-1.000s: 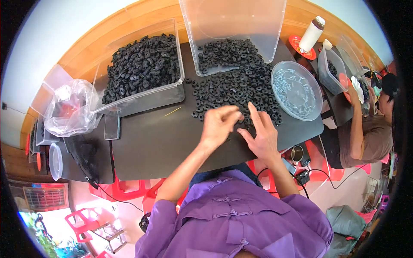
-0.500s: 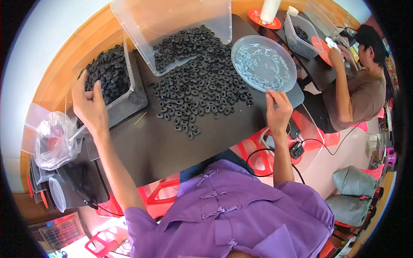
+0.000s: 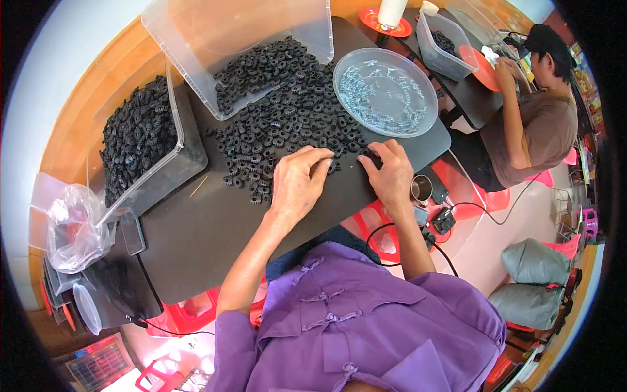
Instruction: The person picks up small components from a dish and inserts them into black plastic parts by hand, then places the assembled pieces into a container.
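Observation:
Small black ring-shaped plastic pieces (image 3: 274, 127) lie heaped on the dark table. My left hand (image 3: 299, 183) is at the near edge of this heap, with thumb and forefinger drawn together; whatever is between their tips is hidden. To its right, my right hand (image 3: 390, 175) has its thumb and forefinger closed round a black plastic piece (image 3: 374, 157). Beyond the right hand sits a round translucent tray (image 3: 385, 95) of small, shiny, coil-like bits. A clear bin (image 3: 192, 153) filled with black pieces stands at the left.
A tipped clear bin (image 3: 238, 26) spills pieces at the back. A clear plastic bag (image 3: 80, 228) and a flat dark rectangular object (image 3: 132, 233) are at left. A metal cup (image 3: 421, 188) and cables stand beyond the table's right edge. A co-worker (image 3: 529, 127) sits at another table.
My left hand has come from the left bin rightward to the heap's near edge. My right hand has left the tray's rim and moved left and nearer to the heap. The view has shifted slightly.

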Demonstrator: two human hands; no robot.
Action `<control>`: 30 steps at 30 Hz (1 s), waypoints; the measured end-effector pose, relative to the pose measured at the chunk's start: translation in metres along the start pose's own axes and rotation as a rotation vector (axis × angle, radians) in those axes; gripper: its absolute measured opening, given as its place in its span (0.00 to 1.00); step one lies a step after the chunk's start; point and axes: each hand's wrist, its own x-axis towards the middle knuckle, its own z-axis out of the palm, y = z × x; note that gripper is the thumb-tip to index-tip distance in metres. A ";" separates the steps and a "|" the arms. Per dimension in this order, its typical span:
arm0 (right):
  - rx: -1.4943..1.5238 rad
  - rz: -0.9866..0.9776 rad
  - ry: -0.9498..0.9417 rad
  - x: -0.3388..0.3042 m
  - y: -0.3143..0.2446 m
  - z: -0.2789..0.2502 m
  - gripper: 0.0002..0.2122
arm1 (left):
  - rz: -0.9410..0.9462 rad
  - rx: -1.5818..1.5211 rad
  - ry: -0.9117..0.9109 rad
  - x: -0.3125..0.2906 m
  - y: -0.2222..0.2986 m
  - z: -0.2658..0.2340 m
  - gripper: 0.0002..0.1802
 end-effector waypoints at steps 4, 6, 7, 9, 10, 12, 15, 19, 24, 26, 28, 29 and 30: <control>0.061 0.006 0.013 -0.003 0.002 0.006 0.11 | -0.011 -0.043 -0.027 -0.001 -0.009 0.010 0.06; 0.181 -0.028 0.055 -0.006 -0.003 0.007 0.11 | -0.157 -0.201 -0.042 -0.004 -0.016 0.013 0.08; 0.259 -0.058 0.053 -0.007 -0.009 0.005 0.11 | -0.158 -0.201 -0.039 -0.005 -0.020 0.013 0.08; 0.349 -0.153 0.067 -0.008 -0.020 0.003 0.12 | -0.309 -0.400 -0.120 -0.006 -0.028 0.013 0.12; 0.349 -0.157 0.064 -0.008 -0.026 0.002 0.12 | -0.309 -0.401 -0.116 -0.005 -0.030 0.012 0.12; 0.507 -0.142 0.035 -0.008 -0.036 0.002 0.13 | -0.334 -0.615 -0.179 -0.005 -0.033 0.009 0.14; 0.489 -0.215 0.028 -0.006 -0.037 0.007 0.12 | -0.341 -0.794 -0.218 -0.006 -0.037 0.005 0.14; 0.564 -0.204 -0.061 -0.007 -0.043 0.006 0.11 | -0.412 -1.041 -0.186 -0.006 -0.025 0.002 0.14; 0.666 -0.059 -0.137 -0.008 -0.047 0.003 0.06 | -0.188 -0.874 -0.218 -0.011 -0.032 0.012 0.18; 0.668 -0.045 -0.155 -0.006 -0.049 0.001 0.05 | -0.199 -0.834 -0.139 -0.013 -0.036 0.018 0.16; 0.546 -0.073 -0.146 -0.006 -0.049 0.002 0.06 | -0.184 -0.760 -0.095 -0.014 -0.035 0.023 0.14; 0.425 -0.101 -0.137 -0.006 -0.048 0.002 0.07 | -0.168 -0.685 -0.049 -0.014 -0.035 0.024 0.12; 0.424 -0.100 -0.136 -0.004 -0.047 0.000 0.07 | -0.167 -0.686 -0.050 -0.014 -0.036 0.025 0.12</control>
